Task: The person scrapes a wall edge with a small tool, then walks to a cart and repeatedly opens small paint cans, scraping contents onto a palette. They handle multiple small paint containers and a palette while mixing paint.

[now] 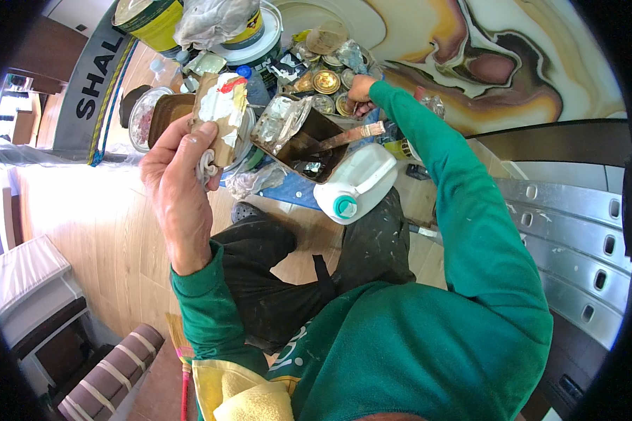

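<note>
My left hand (182, 168) is closed on a piece of cardboard (221, 112) smeared with white and red paint. A crumpled whitish scrap (206, 168) is tucked by its fingers. My right hand (361, 91) reaches out to a cluster of small round tins, its fingers curled down beside a gold-coloured tin (326, 82). What those fingers grip, if anything, is hidden. Between the hands stands an open, paint-stained square can (288, 130) with a brush (354, 135) leaning in it. A white jug (358, 184) with a green cap stands nearer to me.
Large paint buckets (249, 38) and a bag-covered lid stand at the back left. A swirled brown and cream panel (498, 63) rises at the far right. A metal ladder (576, 238) lies along the right. A broom (182, 351) and a strapped roll (112, 375) are at lower left.
</note>
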A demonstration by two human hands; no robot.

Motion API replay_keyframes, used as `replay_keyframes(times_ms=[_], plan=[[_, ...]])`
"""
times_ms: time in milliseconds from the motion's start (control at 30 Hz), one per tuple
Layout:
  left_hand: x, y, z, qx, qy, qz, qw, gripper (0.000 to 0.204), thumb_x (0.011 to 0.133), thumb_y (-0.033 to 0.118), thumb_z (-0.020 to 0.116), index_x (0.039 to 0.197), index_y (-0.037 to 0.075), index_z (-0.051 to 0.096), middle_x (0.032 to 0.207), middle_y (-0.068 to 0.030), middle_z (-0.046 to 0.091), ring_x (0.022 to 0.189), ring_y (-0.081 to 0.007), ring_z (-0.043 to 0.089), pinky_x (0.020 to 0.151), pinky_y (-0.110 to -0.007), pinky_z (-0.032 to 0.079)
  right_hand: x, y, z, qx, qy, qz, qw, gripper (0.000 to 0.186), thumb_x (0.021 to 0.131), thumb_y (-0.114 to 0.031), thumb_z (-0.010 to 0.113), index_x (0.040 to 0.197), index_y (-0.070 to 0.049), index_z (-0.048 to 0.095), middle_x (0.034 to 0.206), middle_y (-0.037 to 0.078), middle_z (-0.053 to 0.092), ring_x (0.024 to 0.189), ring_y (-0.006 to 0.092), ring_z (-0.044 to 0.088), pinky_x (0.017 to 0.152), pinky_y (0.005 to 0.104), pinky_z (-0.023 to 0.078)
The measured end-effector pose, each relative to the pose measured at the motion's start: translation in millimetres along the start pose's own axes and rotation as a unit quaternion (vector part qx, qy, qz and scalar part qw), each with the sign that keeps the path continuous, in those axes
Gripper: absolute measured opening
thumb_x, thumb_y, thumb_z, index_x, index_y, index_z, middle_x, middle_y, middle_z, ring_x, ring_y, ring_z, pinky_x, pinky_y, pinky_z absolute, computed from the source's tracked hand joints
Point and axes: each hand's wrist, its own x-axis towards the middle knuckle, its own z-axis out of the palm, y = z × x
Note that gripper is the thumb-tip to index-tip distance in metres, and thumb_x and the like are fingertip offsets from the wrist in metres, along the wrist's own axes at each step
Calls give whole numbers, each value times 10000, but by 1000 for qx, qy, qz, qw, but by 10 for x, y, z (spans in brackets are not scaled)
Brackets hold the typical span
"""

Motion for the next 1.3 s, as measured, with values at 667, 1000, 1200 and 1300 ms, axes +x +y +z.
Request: replay_keyframes(times_ms=[667, 1000, 1200, 1300], plan=[[89, -66, 49, 27, -13, -43, 999, 217, 891, 116, 633, 1025, -54, 657, 715, -36, 627, 496, -41, 473, 400, -176, 323, -32, -468, -419, 42, 109, -127, 985, 143, 744, -81, 689, 672, 40, 670, 612, 84, 659, 410, 146, 539, 338, 308, 405], [102, -79, 52, 18, -24, -31, 999, 212, 892, 118, 645, 1025, -48, 657, 696, -26, 616, 480, -34, 464, 383, -164, 318, -10, -457, -402, 73, 105, -112, 985, 141, 773, -77, 700, 770, 60, 666, 661, 112, 692, 425, 146, 562, 367, 307, 460], [100, -101, 43, 18, -6, -26, 999, 200, 882, 115, 655, 1008, -40, 664, 708, -30, 626, 489, -34, 480, 379, -169, 318, 27, -428, -384, 10, 126, -108, 986, 170, 772, -141, 745, 823, 18, 713, 659, 89, 698, 425, 151, 567, 405, 305, 491], [94, -93, 14, 13, -17, -25, 999, 192, 879, 108, 654, 1005, -36, 666, 720, -35, 634, 504, -37, 496, 381, -171, 321, 31, -299, -361, 39, 140, -131, 981, 147, 767, -124, 730, 818, 13, 722, 701, 89, 708, 450, 149, 587, 435, 305, 509]])
